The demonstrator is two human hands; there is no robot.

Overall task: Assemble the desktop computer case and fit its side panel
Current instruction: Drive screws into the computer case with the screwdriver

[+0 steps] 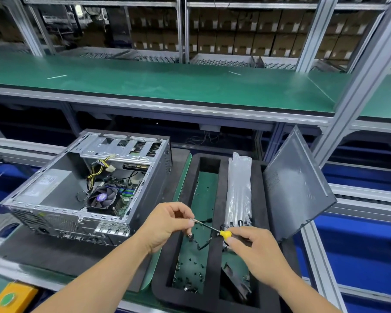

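**Both hands on a small screwdriver over the foam tray**

The case (86, 188) lies on its side on a dark mat (61, 251) at the left of the worktop (14, 267), its open side up. Inside show the cooler fan (102, 198), the power supply (48, 186) and a bundle of yellow and black wires (97, 171). The side panel (296, 186) is off the case: it stands tilted at the right, its lower edge by the right end of the foam tray (212, 267).

Over the tray, between case and panel, the right hand (255, 251) pinches the yellow handle of a screwdriver (209, 227) between thumb and fingertips. The left hand (167, 224), fingers curled, pinches the metal tip end of the shaft. The tool lies nearly level, handle to the right.

The tray's left slot holds loose dark screws (190, 279) on a green floor, and a thin black cable (203, 242) curls just below the hands. A clear plastic bag (238, 186) lies lengthwise in the slot to the right. A long green shelf (167, 84) runs across behind, with cartons (257, 35) stacked on racks beyond.
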